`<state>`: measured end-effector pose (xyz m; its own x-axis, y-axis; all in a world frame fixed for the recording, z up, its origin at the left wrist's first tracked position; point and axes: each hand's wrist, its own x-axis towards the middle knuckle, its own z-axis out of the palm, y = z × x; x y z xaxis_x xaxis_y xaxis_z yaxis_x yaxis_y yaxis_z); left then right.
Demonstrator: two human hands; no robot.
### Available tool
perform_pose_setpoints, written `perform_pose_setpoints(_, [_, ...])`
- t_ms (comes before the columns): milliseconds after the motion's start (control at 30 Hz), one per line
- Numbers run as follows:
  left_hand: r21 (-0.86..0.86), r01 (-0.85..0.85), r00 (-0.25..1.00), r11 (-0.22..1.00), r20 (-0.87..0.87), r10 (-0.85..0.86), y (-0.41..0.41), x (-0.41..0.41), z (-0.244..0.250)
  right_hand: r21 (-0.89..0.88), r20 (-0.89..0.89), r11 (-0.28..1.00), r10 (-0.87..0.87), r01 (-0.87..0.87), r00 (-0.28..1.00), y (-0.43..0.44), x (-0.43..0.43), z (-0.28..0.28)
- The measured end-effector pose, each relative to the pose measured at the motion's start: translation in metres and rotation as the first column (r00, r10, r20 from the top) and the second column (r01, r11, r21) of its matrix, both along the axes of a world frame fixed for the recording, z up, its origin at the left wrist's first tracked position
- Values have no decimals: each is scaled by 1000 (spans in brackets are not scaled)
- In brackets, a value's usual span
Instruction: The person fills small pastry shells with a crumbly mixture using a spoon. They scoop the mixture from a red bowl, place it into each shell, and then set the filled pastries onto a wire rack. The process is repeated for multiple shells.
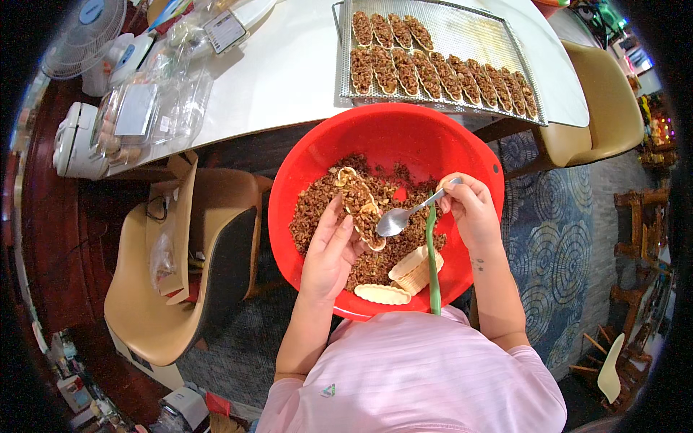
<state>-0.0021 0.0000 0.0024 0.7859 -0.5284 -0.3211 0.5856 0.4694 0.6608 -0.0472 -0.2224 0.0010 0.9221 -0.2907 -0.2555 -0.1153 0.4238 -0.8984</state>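
Observation:
My left hand [331,251] holds a boat-shaped pastry shell [360,205] heaped with brown nut-and-grain filling, over a large red plastic basin [381,122]. Between the fingers of my right hand [468,208] is the handle of a metal spoon [394,221], its bowl beside the filled shell. Loose brown filling [316,214] covers much of the basin's bottom. Toward my body, a stack of pale shells [421,270] leans in the basin, and a single bare shell [382,294] lies next to it. A long green handle [432,260] crosses the basin's near right side, its other end hidden.
On the white table [270,70] ahead, a perforated metal tray [471,35] bears rows of filled shells [406,70]. Plastic boxes [135,116], a digital scale [224,32] and a fan [86,32] crowd the left. Tan chairs [146,303] stand left and at far right.

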Motion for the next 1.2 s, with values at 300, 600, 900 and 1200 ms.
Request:
perform_pose_setpoints(300, [88, -42, 996, 995, 83, 35, -4, 0, 4, -201, 63, 979, -11, 24, 998, 12, -6, 18])
perform_pose_setpoints(600, [239, -87, 987, 967, 151, 52, -5, -8, 2, -270, 168, 958, -52, 97, 984, 18, 16, 36])
perform_pose_setpoints(900, [287, -41, 978, 957, 208, -21, -1, -9, -7, -508, 254, 861, 102, 43, 962, 27, 58, 81])
perform_pose_setpoints(1200, [245, -57, 981, 968, 193, 9, 1, -11, -10, -557, 196, 825, 23, 92, 980, 24, 74, 80])
